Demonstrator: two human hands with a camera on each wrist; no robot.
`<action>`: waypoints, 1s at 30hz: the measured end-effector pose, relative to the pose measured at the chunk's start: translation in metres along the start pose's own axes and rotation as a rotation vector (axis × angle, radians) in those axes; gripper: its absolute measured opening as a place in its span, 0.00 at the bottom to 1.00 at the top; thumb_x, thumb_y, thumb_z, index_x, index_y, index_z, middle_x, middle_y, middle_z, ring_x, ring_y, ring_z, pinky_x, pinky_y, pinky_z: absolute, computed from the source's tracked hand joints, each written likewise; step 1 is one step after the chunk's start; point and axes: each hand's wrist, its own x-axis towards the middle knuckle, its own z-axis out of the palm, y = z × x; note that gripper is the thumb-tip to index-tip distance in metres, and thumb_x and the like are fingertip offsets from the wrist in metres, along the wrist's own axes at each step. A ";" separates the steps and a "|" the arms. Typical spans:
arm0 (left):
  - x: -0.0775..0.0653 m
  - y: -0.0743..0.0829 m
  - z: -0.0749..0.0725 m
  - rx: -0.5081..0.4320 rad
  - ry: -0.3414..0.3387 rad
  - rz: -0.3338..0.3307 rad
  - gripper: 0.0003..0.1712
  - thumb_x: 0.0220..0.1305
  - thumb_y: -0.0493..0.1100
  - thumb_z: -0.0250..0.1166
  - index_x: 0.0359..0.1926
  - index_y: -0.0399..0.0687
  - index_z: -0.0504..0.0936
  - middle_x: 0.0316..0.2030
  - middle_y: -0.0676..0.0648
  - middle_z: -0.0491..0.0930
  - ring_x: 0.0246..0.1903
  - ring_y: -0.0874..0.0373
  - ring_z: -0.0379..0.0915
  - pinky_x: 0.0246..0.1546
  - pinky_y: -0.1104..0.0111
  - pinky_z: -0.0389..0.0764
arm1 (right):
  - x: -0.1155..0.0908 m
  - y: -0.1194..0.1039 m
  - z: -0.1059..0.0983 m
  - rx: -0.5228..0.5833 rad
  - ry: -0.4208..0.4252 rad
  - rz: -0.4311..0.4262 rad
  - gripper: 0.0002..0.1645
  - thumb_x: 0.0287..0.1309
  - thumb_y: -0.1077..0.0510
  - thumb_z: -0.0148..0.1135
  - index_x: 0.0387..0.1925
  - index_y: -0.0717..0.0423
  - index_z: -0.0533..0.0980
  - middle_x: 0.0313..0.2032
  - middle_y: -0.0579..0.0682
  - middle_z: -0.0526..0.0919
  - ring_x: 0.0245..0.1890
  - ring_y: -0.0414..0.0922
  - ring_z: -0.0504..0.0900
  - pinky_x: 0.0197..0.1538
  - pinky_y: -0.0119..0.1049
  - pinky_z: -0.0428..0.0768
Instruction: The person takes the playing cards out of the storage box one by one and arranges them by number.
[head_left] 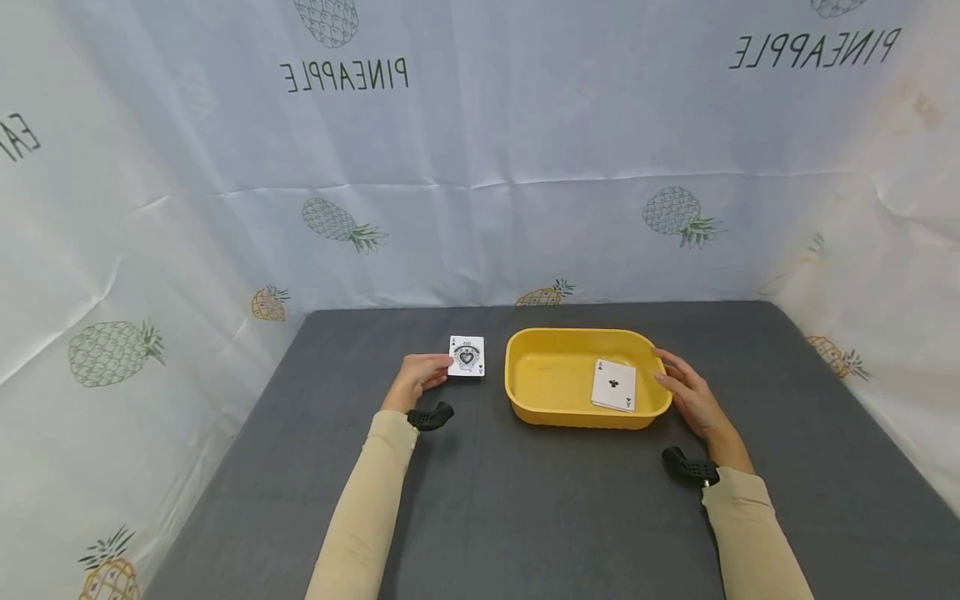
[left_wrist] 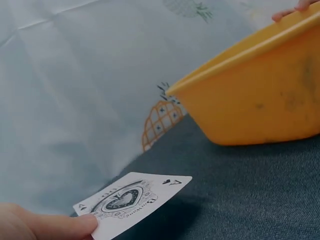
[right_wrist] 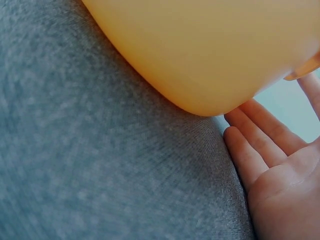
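My left hand pinches a playing card, an ace of spades with an ornate centre, by its near left edge. Seen from the left wrist, the card is tilted and held above the dark cloth. A yellow plastic tub stands to its right. Inside the tub, toward its right end, lies an ace of clubs on top of at least one other card. My right hand holds the tub's right end, thumb and a fingertip over the rim, other fingers against the outer wall.
Dark grey cloth covers the table. White curtains printed with pineapples hang behind it and at both sides. A black band circles the left wrist and another black band the right.
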 end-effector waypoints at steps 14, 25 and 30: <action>0.002 -0.006 0.004 0.050 0.073 0.065 0.17 0.53 0.32 0.70 0.45 0.27 0.83 0.21 0.53 0.80 0.20 0.67 0.75 0.24 0.78 0.80 | 0.000 0.000 0.000 -0.031 -0.001 -0.002 0.33 0.70 0.54 0.51 0.72 0.53 0.55 0.51 0.31 0.68 0.48 0.23 0.74 0.48 0.13 0.76; -0.002 -0.004 0.006 0.280 0.227 0.135 0.11 0.48 0.38 0.75 0.34 0.37 0.88 0.21 0.47 0.86 0.17 0.67 0.75 0.19 0.78 0.76 | 0.001 0.001 0.000 -0.015 -0.007 -0.025 0.32 0.70 0.56 0.50 0.72 0.53 0.56 0.51 0.30 0.69 0.48 0.23 0.75 0.48 0.14 0.76; -0.005 -0.006 0.004 0.348 0.257 0.167 0.10 0.49 0.41 0.75 0.33 0.39 0.89 0.27 0.43 0.88 0.18 0.66 0.76 0.19 0.78 0.75 | 0.001 0.001 0.001 0.025 -0.018 -0.056 0.31 0.70 0.59 0.50 0.72 0.55 0.57 0.50 0.29 0.72 0.47 0.24 0.76 0.46 0.16 0.78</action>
